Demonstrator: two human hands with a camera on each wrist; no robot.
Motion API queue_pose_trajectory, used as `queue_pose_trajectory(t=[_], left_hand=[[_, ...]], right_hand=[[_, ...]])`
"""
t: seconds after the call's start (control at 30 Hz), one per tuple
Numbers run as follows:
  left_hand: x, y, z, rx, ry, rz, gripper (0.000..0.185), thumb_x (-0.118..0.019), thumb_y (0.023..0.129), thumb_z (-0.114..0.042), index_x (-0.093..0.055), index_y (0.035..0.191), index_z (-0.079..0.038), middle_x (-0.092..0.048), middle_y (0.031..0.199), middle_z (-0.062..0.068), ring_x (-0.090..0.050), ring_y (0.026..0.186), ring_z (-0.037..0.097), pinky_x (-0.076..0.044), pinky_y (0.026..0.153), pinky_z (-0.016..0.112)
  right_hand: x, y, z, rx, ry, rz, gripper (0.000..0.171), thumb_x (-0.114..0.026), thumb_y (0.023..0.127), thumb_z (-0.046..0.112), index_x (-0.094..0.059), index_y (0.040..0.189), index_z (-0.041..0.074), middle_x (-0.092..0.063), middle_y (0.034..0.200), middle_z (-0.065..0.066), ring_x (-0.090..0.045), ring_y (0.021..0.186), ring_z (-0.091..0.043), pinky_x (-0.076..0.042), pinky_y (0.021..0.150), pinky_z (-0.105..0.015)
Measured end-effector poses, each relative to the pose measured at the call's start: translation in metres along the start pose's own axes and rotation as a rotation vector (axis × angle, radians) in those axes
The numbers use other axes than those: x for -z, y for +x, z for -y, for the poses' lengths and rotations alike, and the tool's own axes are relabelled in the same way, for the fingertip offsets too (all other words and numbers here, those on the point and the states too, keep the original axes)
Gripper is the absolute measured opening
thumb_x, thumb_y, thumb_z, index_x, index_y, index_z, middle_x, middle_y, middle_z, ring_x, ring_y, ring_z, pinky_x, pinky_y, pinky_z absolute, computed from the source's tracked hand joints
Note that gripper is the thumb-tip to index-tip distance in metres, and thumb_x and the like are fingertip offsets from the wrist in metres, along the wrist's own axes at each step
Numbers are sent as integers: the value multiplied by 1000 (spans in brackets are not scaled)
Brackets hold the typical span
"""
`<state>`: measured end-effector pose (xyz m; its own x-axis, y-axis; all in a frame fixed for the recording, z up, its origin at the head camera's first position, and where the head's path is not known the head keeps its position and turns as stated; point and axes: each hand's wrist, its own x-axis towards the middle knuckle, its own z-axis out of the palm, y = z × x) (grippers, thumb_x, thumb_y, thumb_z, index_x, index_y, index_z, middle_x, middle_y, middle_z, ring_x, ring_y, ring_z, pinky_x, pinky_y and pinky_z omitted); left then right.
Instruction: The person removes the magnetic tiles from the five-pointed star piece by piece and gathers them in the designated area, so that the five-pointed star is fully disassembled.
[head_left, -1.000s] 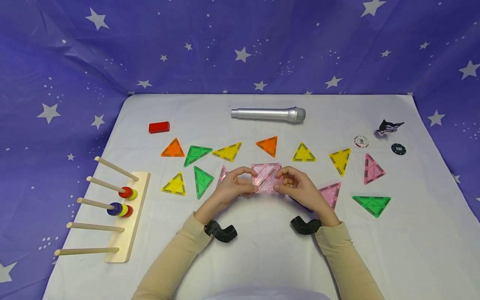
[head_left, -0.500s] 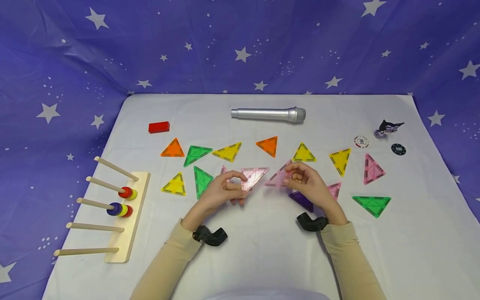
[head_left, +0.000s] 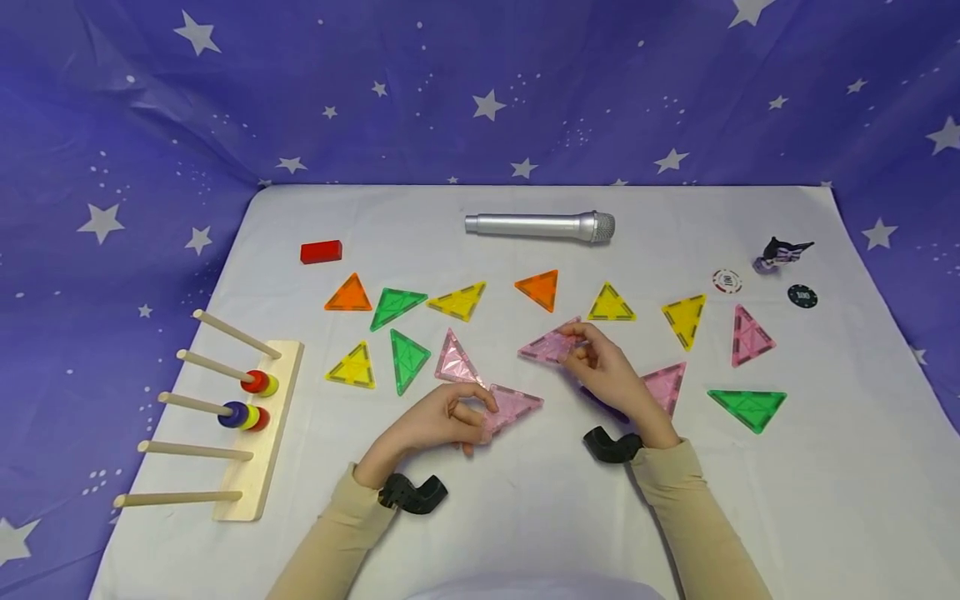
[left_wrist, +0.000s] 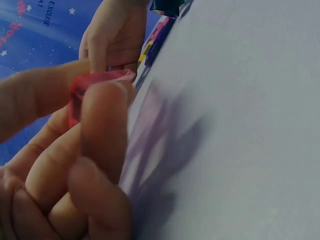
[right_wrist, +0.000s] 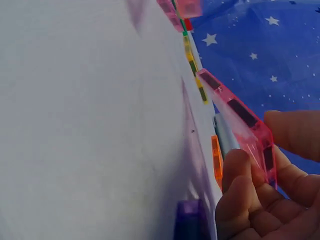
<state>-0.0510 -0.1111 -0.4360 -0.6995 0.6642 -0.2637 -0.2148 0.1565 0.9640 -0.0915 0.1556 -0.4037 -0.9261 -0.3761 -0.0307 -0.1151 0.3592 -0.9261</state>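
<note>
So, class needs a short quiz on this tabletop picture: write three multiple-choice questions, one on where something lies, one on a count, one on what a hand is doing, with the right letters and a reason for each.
1. Where does the silver microphone lie?
A. at the table's far edge, beyond the triangles
B. on the wooden peg rack
C. under the right hand

2. How many orange triangles are on the table?
A. none
B. two
C. five

3. What is the left hand doing?
A. lying flat and holding nothing
B. pinching a pink triangle
C. gripping the red block

Answers: 1 A, it lies lengthwise behind the row of triangles. 2 B, one orange triangle sits near the red block and another orange triangle below the microphone. 3 B, its fingers close on the pink triangle, while the right hand holds another pink tile.
</note>
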Motion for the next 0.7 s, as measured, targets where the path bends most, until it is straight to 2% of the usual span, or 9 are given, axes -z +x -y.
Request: queue_pose_trajectory(t=[0.07,0.13,0.27,0.4,0.5,0.7], left_hand=[[-2,1,-2,33,37,4,29,-67,79,-3,-54,105,0,-65,72,17,-59,54,32,-50,64,34],[-4,1,-3,57,83,7,31,-68,79,-4,-54,106,-2,-65,71,15,-59,53,31,-49,64,31],[-9,-2,-16,86,183,21,30,-67,79,-2,-52,106,-1,-63,67,18,-56,52,39,-43,49,24],[-11,-2,-19,88,258,25,31,-68,79,-3,-52,105,-3,-62,63,17,-55,48,39,-36,41,22],[-8,1,-9,88,288,17,35,-71,78,-9,-52,107,-8,-62,59,12,-54,44,31,-36,40,23],[-9,-1,-10,89,353,-15,38,-69,80,-16,-50,112,-10,-62,57,4,-55,42,23,-38,45,24]], right_hand=[[-2,0,3,-2,-40,18,35,-54,86,-5,-46,119,-8,-50,77,-15,-43,60,-17,-37,53,-22],[-3,-1,5,2,-69,32,35,-54,86,-5,-46,119,-7,-51,79,-14,-44,62,-20,-37,55,-23],[-5,-1,7,25,-123,27,32,-56,86,-4,-50,117,-6,-53,83,-15,-45,65,-22,-37,57,-25],[-7,2,-13,34,-168,22,30,-59,88,7,-52,117,1,-54,81,-8,-45,64,-18,-37,56,-25],[-8,4,-29,29,-179,36,31,-60,88,16,-53,117,6,-52,77,-2,-45,63,-15,-37,55,-24],[-6,3,-29,32,-215,22,32,-59,87,11,-52,117,5,-50,76,-1,-44,62,-14,-37,55,-24]])
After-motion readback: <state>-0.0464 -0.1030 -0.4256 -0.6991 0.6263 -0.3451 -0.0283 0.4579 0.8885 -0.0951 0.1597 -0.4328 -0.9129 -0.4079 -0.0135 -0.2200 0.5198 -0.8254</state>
